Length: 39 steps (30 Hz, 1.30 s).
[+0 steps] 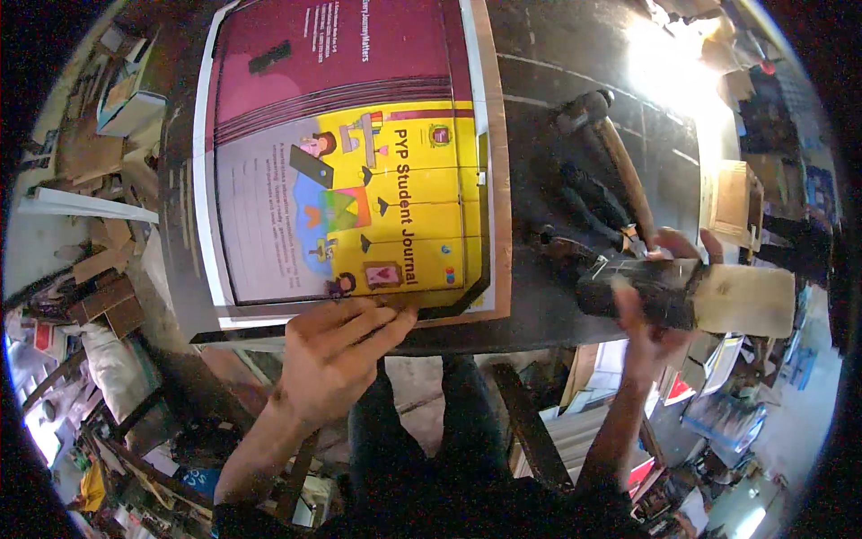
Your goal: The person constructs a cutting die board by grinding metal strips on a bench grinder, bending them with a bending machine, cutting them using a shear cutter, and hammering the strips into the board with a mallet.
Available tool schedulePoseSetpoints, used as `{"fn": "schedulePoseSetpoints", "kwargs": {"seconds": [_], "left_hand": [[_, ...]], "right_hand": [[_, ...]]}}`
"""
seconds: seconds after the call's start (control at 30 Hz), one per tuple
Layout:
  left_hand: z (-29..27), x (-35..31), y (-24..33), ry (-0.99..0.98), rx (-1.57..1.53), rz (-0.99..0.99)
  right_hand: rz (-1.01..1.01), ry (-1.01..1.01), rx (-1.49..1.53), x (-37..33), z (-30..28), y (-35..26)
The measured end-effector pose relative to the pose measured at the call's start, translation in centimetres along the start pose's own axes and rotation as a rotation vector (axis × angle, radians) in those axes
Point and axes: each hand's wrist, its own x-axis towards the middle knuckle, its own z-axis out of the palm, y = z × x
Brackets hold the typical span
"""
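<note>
A wide board lies on the dark table, bearing a maroon, yellow and grey printed cover sheet with dark lines across it. My left hand rests at the board's near edge, fingers bent and pressed together beside a black strip at the sheet's corner. Whatever its fingertips pinch is hidden. Over the table's right side, my right hand is wrapped round a thick block, black along one half and pale at the other end. A hammer with a wooden handle lies just beyond that hand.
Dark pliers-like tools lie beside the hammer. The table's near edge runs just in front of my legs. Cardboard boxes stand at the right, and piled cardboard fills the left. Stacked papers sit below the table at right.
</note>
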Motion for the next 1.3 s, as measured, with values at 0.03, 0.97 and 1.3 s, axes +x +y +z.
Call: {"fn": "schedulePoseSetpoints", "kwargs": {"seconds": [0.03, 0.97, 1.3], "left_hand": [[-0.1, 0.1, 0.1, -0.009, 0.013, -0.004], [0.6, 0.3, -1.0, 0.001, 0.029, 0.028], [-3.9, -3.3, -1.2, 0.084, 0.248, -0.214]], "right_hand": [[0.071, -0.055, -0.148, -0.8, 0.4, 0.6], [0.127, -0.568, -0.597, -10.5, 4.1, -4.4], [0.1, -0.428, -0.703, -12.6, 5.5, -4.5]]}}
